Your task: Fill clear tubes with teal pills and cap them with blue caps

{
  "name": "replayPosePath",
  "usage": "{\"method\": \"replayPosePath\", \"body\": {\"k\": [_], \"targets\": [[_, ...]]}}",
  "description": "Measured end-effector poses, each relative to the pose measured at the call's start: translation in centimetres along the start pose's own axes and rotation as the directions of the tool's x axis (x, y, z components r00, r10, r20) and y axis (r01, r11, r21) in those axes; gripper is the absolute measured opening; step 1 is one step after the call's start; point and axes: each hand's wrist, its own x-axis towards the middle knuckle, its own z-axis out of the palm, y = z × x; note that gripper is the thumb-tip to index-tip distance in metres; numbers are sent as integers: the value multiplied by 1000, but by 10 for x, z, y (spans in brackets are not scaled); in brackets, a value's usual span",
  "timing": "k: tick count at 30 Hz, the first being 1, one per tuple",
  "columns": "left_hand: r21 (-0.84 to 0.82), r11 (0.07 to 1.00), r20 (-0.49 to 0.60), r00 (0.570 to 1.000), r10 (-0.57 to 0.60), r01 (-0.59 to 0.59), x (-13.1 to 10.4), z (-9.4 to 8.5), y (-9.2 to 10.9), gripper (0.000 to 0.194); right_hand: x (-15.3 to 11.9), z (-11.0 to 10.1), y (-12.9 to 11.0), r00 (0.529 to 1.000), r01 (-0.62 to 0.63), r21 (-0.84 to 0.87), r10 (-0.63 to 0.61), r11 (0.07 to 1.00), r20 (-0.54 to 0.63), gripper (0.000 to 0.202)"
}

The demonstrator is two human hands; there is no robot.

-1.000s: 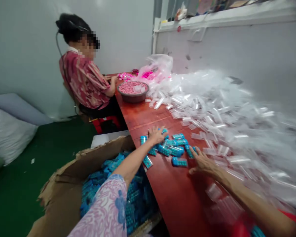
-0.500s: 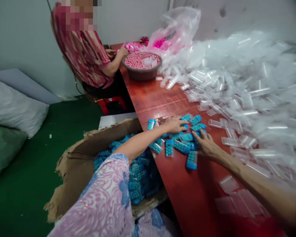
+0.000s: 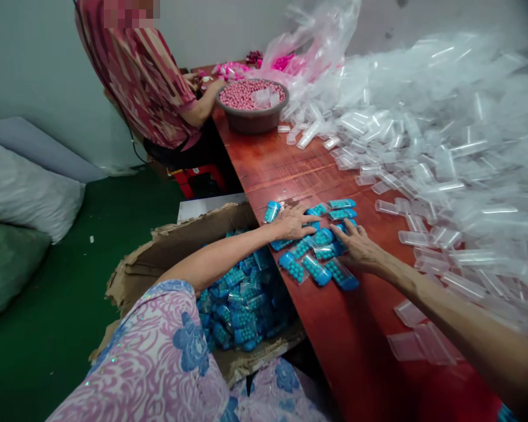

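Clear tubes of turquoise beads with blue caps (image 3: 315,270) lie in a loose cluster on the red-brown table (image 3: 281,167). My left hand (image 3: 294,224) rests palm down on the cluster's near-left side, fingers stretched over several tubes. On the right side, my right hand (image 3: 359,248) touches the tubes with its fingers spread. Neither hand is closed around a tube. Below the table edge, a torn cardboard box (image 3: 147,258) holds many more such tubes (image 3: 242,310). Some tubes under my left hand are hidden.
A large heap of clear empty tubes (image 3: 422,152) covers the table's right side. Farther back stands a grey basin (image 3: 253,121) of pink beads, beside a seated co-worker (image 3: 145,88). Filled sacks (image 3: 22,187) lie on the green floor at left.
Both hands have drawn slightly left toward the table edge, and the tubes beneath them have shifted and turned. The view has tilted down a little.
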Motion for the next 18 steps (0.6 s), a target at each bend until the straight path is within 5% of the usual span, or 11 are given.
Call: {"method": "replayPosePath", "body": {"k": [8, 12, 15, 18], "targets": [[-9, 999, -4, 1000, 31, -31, -17, -4, -1, 41, 4, 2, -11, 1000, 0, -3, 0, 1000, 16, 74], [-97, 995, -194, 980, -47, 29, -39, -22, 1, 38, 6, -4, -15, 997, -39, -39, 41, 998, 70, 69], [-218, 944, -366, 876, -314, 247, -81, -31, -3, 31, 3, -20, -25, 987, -143, -144, 152, 979, 56, 58], [-255, 773, -265, 726, -634, 582, -150, -15, -8, 28, -2, -44, -50, 990, -142, -252, 133, 957, -52, 44]]}}
